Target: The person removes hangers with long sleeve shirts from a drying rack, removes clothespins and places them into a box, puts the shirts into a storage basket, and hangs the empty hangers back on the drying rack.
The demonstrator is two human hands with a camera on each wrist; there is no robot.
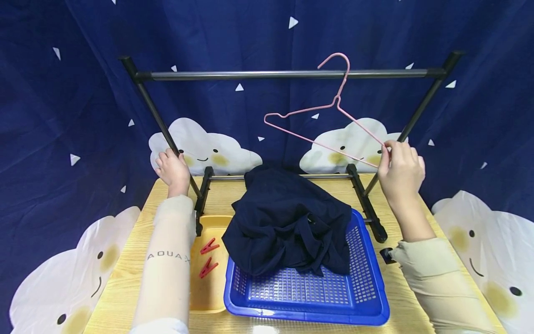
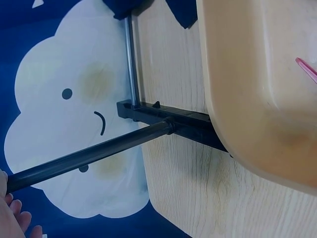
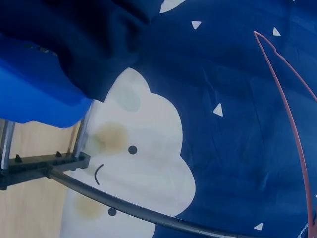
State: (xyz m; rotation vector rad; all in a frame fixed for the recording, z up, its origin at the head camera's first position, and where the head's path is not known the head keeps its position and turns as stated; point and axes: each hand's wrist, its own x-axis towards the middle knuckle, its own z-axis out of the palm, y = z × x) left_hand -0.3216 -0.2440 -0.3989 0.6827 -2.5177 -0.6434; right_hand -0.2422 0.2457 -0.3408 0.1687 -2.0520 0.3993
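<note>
My right hand point(image 1: 402, 169) pinches one lower corner of a pink wire clothes hanger point(image 1: 313, 109), which is tilted with its other end farther left. The hook rises above the top bar of a black clothes rack point(image 1: 233, 75); whether it rests on the bar I cannot tell. At the rack's left upright, my left hand point(image 1: 173, 169) grips the post, and its thumb and fingers show at the edge of the left wrist view. A rumpled dark navy garment point(image 1: 288, 218) lies in a blue plastic basket point(image 1: 308, 313) between my arms. The right wrist view shows the hanger point(image 3: 292, 124) but hardly any hand.
A shallow yellow tray point(image 1: 208, 301) with red clothespins point(image 1: 207, 267) sits left of the basket. The rack's feet point(image 1: 367, 208) stand on the wooden table point(image 1: 133, 260). Behind hangs a blue curtain point(image 1: 233, 37) with clouds and white triangles. A small black object point(image 1: 387, 255) lies by my right sleeve.
</note>
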